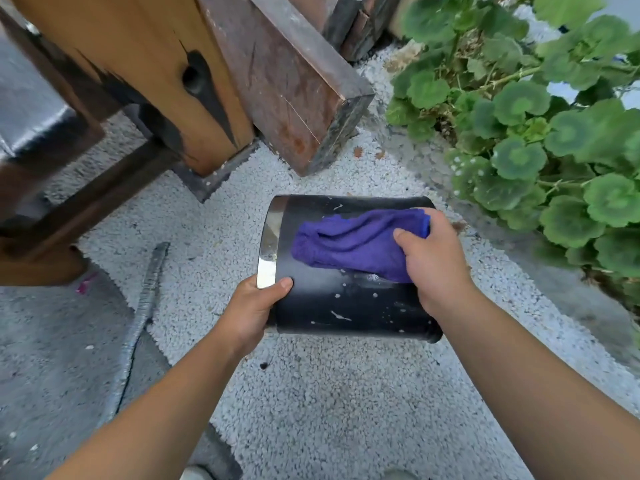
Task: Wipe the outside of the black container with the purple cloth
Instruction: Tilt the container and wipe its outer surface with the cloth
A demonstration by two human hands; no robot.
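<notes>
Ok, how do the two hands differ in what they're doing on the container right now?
The left hand grips the black container at its silver-rimmed end, thumb on top; the right hand holds the purple cloth bunched against the container's side. The left touches the container directly; the right works through the cloth. Both are curled round something.

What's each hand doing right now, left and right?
Left hand: closed on the black container, gripping its silver-rimmed end.
Right hand: closed on the purple cloth, holding it on the container's side.
</notes>
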